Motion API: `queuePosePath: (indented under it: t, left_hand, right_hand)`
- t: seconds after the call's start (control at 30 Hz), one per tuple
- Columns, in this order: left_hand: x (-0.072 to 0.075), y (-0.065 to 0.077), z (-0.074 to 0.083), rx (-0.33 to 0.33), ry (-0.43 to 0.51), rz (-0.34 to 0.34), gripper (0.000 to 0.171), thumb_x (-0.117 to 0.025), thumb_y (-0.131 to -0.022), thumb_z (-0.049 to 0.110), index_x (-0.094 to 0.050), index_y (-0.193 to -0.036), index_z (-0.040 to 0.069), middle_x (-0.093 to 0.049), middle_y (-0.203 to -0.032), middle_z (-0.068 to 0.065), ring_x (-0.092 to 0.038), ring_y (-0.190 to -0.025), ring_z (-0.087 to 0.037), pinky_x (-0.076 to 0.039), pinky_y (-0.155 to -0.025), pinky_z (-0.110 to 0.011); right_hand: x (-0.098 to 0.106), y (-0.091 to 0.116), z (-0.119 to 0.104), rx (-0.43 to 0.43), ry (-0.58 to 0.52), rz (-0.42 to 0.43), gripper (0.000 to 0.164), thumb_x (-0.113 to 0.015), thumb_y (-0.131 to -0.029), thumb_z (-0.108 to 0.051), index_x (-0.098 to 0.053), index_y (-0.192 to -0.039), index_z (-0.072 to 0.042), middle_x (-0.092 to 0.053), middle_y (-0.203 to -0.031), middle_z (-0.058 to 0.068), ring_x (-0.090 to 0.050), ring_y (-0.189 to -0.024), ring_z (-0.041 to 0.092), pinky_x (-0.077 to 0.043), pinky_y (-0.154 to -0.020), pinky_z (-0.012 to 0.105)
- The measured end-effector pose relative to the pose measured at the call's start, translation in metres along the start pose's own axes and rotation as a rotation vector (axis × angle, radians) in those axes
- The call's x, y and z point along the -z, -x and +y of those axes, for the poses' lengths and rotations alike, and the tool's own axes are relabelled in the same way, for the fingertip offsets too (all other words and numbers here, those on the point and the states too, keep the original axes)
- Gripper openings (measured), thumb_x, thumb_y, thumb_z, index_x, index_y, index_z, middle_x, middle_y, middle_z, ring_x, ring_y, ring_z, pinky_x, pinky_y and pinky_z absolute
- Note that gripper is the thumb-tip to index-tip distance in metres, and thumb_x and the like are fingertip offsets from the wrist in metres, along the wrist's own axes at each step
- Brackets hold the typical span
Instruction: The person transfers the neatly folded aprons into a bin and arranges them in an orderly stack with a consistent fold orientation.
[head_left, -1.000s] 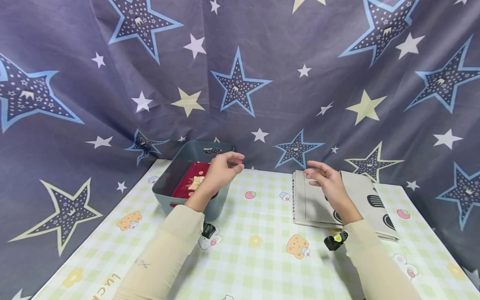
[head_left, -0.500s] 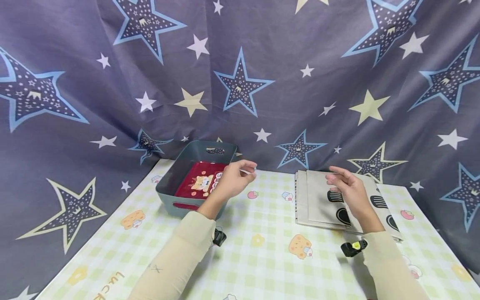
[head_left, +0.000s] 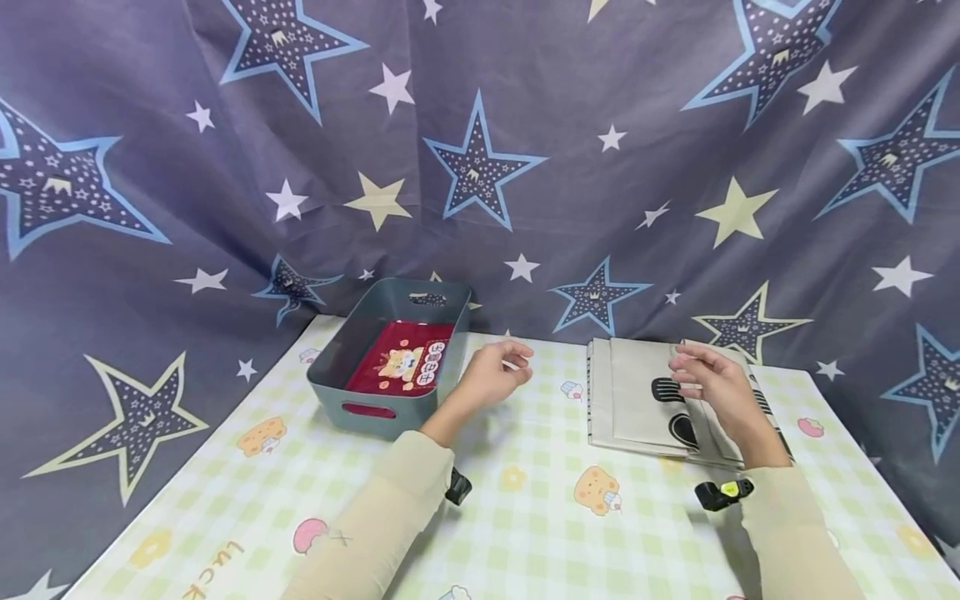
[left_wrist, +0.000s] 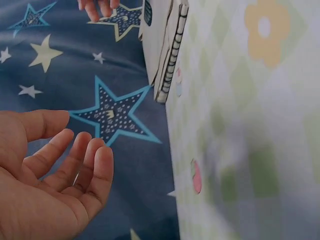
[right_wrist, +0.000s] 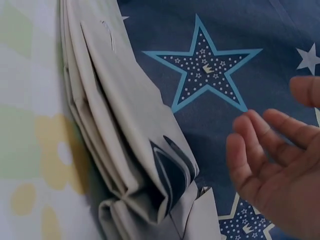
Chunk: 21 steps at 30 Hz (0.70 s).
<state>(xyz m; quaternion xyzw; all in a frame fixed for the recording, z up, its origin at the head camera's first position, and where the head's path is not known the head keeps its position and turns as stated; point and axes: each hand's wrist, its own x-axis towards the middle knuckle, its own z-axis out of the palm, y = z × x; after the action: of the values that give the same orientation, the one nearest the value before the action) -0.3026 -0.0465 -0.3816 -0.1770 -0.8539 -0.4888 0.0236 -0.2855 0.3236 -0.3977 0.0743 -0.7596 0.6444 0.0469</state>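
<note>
Two hands, both empty: your left hand (head_left: 498, 371) hangs just beside the bin (head_left: 397, 424), your right hand (head_left: 712, 383) near the beige cloth (head_left: 637, 400) — fingers loosely bent, thumbs apart from them. The bin sits by the table (head_left: 540, 508)'s far-left corner, its walls likely containing the red piece (head_left: 397, 358) inside; the cloth, toward the far-right corner, seems folded for compactness. The red piece's characters are too small to read surely — "luck" (head_left: 216, 568) shows near the table's left edge.
</note>
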Motion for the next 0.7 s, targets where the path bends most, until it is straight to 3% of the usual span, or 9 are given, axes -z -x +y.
queuePosePath:
  t: [0.07, 0.13, 0.33, 0.43, 0.5, 0.57, 0.7]
  left_hand:
    - [-0.006, -0.001, -0.001, -0.001, -0.017, -0.006, 0.024, -0.069, -0.094, 0.008, -0.072, -0.118, 0.005, -0.074, -0.104, -0.009, -0.071, -0.093, -0.024, -0.057, -0.084, -0.033]
    - [-0.013, -0.002, -0.003, 0.013, -0.014, -0.018, 0.024, -0.069, -0.095, 0.009, -0.072, -0.119, 0.006, -0.074, -0.105, -0.008, -0.071, -0.093, -0.025, -0.057, -0.083, -0.034]
    - [-0.038, -0.01, -0.009, 0.069, -0.014, -0.034, 0.025, -0.069, -0.097, 0.013, -0.072, -0.121, 0.009, -0.075, -0.102, -0.004, -0.07, -0.092, -0.019, -0.056, -0.083, -0.035]
    - [-0.05, -0.011, -0.011, 0.104, -0.027, -0.043, 0.025, -0.07, -0.096, 0.015, -0.071, -0.121, 0.012, -0.075, -0.1, 0.002, -0.068, -0.091, -0.016, -0.045, -0.102, -0.046]
    - [-0.057, -0.013, -0.012, 0.123, -0.007, -0.048, 0.028, -0.071, -0.095, 0.014, -0.071, -0.123, 0.011, -0.074, -0.099, 0.003, -0.068, -0.089, -0.016, -0.044, -0.103, -0.049]
    - [-0.064, -0.016, -0.013, 0.156, 0.048, -0.064, 0.03, -0.071, -0.095, 0.013, -0.069, -0.125, 0.009, -0.073, -0.098, 0.002, -0.068, -0.088, -0.017, -0.047, -0.1, -0.046]
    - [-0.08, -0.023, -0.01, 0.267, 0.259, -0.109, 0.032, -0.069, -0.096, 0.007, -0.066, -0.127, 0.001, -0.069, -0.094, -0.004, -0.067, -0.083, -0.022, -0.06, -0.074, -0.036]
  right_hand:
    - [0.001, -0.001, 0.002, -0.033, 0.075, 0.028, 0.044, -0.054, -0.108, -0.028, -0.051, -0.142, -0.001, -0.069, -0.1, -0.016, -0.068, -0.094, 0.007, -0.059, -0.08, 0.028]
    - [0.002, -0.001, 0.005, -0.067, 0.159, 0.048, 0.052, -0.052, -0.108, -0.03, -0.046, -0.146, 0.005, -0.068, -0.104, -0.013, -0.067, -0.095, 0.007, -0.059, -0.081, 0.03]
    - [0.005, -0.004, 0.015, -0.121, 0.362, 0.056, 0.058, -0.051, -0.108, -0.034, -0.044, -0.147, 0.009, -0.061, -0.121, 0.022, -0.064, -0.082, 0.012, -0.058, -0.07, 0.029]
    - [0.006, -0.004, 0.018, -0.134, 0.412, 0.024, 0.056, -0.05, -0.109, -0.031, -0.045, -0.144, 0.012, -0.063, -0.107, 0.021, -0.06, -0.073, 0.013, -0.056, -0.063, 0.029]
    - [0.006, -0.003, 0.019, -0.159, 0.407, 0.0, 0.053, -0.05, -0.108, -0.027, -0.046, -0.141, 0.014, -0.063, -0.096, 0.017, -0.059, -0.072, 0.013, -0.056, -0.062, 0.028]
    - [0.006, -0.003, 0.019, -0.185, 0.41, -0.025, 0.05, -0.05, -0.108, -0.024, -0.047, -0.14, 0.015, -0.061, -0.088, 0.012, -0.058, -0.071, 0.013, -0.055, -0.061, 0.028]
    - [0.008, -0.002, 0.021, -0.223, 0.435, -0.06, 0.048, -0.05, -0.107, -0.02, -0.047, -0.138, 0.016, -0.06, -0.084, 0.008, -0.059, -0.069, 0.013, -0.056, -0.059, 0.028]
